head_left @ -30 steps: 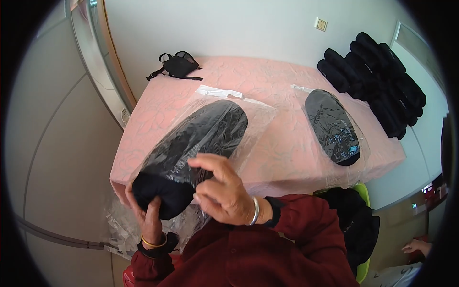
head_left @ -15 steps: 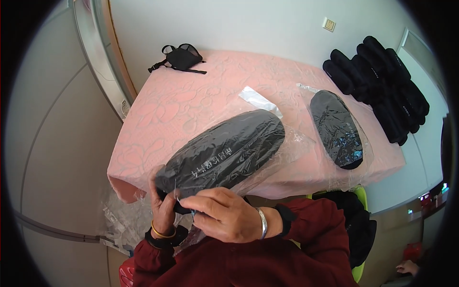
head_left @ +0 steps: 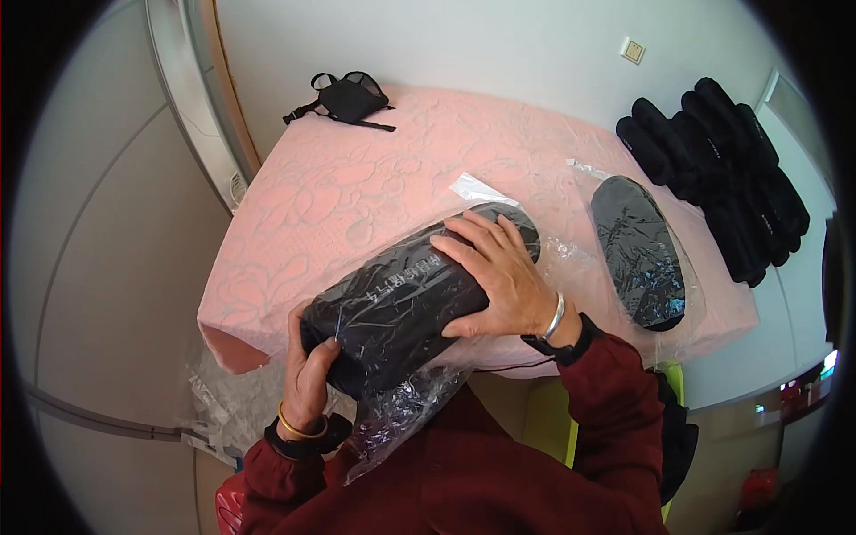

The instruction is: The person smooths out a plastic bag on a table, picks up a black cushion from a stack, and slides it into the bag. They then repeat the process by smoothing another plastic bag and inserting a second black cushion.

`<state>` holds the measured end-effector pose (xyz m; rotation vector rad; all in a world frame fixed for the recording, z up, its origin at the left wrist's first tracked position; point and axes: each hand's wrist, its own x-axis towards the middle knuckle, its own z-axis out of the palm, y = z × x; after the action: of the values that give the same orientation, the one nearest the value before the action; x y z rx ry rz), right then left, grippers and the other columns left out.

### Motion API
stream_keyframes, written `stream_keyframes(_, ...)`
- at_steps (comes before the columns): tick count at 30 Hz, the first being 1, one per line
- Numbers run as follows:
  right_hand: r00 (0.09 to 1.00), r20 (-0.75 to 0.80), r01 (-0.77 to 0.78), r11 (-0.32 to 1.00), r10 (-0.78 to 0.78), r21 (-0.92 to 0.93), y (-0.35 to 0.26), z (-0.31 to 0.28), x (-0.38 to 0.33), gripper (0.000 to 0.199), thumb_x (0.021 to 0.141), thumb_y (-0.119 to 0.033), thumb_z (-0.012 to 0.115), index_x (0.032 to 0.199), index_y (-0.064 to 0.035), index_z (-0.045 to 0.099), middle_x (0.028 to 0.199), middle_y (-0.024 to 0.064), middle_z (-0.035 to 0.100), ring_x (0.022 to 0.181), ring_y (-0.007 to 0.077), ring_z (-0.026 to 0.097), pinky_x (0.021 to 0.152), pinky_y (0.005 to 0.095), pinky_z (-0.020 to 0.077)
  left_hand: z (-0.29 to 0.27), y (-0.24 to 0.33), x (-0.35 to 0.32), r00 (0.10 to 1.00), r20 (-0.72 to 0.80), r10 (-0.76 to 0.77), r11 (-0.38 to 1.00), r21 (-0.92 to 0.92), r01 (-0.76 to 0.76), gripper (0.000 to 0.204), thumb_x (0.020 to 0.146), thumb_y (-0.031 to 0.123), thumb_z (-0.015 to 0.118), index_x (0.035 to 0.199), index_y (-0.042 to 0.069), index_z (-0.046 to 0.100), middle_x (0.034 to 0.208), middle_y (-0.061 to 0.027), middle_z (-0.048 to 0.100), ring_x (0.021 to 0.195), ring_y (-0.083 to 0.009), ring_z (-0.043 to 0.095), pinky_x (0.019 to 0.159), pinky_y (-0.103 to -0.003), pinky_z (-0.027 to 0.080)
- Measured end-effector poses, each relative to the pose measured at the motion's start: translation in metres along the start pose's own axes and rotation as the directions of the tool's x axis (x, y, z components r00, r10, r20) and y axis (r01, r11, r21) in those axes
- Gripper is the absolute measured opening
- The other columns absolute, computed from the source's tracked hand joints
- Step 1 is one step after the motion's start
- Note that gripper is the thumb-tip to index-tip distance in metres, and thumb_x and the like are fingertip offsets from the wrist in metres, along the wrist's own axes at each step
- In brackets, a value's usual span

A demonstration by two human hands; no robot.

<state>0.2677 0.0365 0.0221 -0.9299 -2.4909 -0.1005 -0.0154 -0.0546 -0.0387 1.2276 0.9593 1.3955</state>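
A long, black, padded fabric bundle (head_left: 392, 308) in a clear plastic bag lies slanted over the near edge of the pink-covered table, pale lettering on its upper side. My left hand (head_left: 309, 374) grips its near left end, thumb on top and fingers partly hidden behind. Across the far right half of the bundle rests my right hand (head_left: 502, 272), fingers spread and thumb along the near side. Loose clear plastic (head_left: 410, 419) hangs from the bundle towards me. A white strip (head_left: 477, 189) shows beyond its far end.
To the right lies a second bagged black bundle (head_left: 635, 250). Several black rolls (head_left: 713, 169) are piled at the table's right edge. A black strapped bag (head_left: 352, 98) sits at the back left of the pink cover (head_left: 294, 214). Crumpled plastic (head_left: 227, 392) lies below left; a green-rimmed container (head_left: 571, 437) stands below right.
My right hand has left the near end by my left hand and now lies spread on the bundle's top. The loose plastic hangs lower towards me. The view has shifted slightly.
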Motion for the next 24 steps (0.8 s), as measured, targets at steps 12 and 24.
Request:
stream_keyframes(12, 0.999, -0.043, -0.007, 1.000, 0.006, -0.014, -0.015, 0.010, -0.022, 0.104, 0.062, -0.072, 0.074, 0.144, -0.0160, 0.044, 0.146, 0.0154, 0.041, 0.138, 0.0404, 0.033, 0.112, 0.0642, 0.0175, -0.019, 0.022, -0.020, 0.984, 0.172, 0.051, 0.917, 0.381, -0.115, 0.046, 0.095, 0.017, 0.058, 0.135, -0.004, 0.046, 0.131, -0.0144, 0.056, 0.116, -0.0198, 0.053, 0.098, -0.032, 0.043)
stream_keyframes(24, 0.984, -0.104, -0.159, 0.981, 0.147, -0.111, -0.053, 0.028, 0.009, 0.101, 0.065, -0.059, 0.079, 0.145, -0.0112, 0.040, 0.144, 0.0204, 0.039, 0.137, 0.0423, 0.032, 0.107, 0.0710, 0.0188, 0.064, 0.092, 0.017, 0.659, 0.595, 0.460, 0.206, 0.651, -0.731, 0.072, 0.069, 0.023, 0.084, 0.129, -0.001, 0.053, 0.122, -0.0197, 0.057, 0.111, -0.0357, 0.056, 0.095, -0.044, 0.045)
